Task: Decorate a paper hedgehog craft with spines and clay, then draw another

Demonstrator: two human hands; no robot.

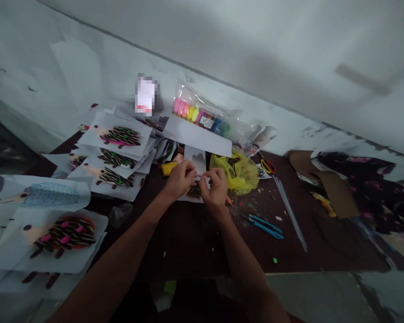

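At the middle of the dark table, my left hand (181,178) and my right hand (215,186) are close together, fingers pinched, over a small white sheet bearing a hedgehog figure (194,190) with dark striped spines. What the fingertips hold is too small to make out. My hands partly cover the sheet. Directly beyond them lies a white paper (194,158). A yellow plastic bag (237,172) with dark pieces inside sits just right of my right hand. Something yellow (169,168) is beside my left hand.
Stacked papers with hedgehog figures (119,137) fill the left side. A clear pack of colored clay (195,112) leans on the wall. Rightward are blue-handled snips (264,225), yellow-red scissors (268,165), clear sticks (291,215), brown cardboard (336,188) and dark floral cloth (366,179).
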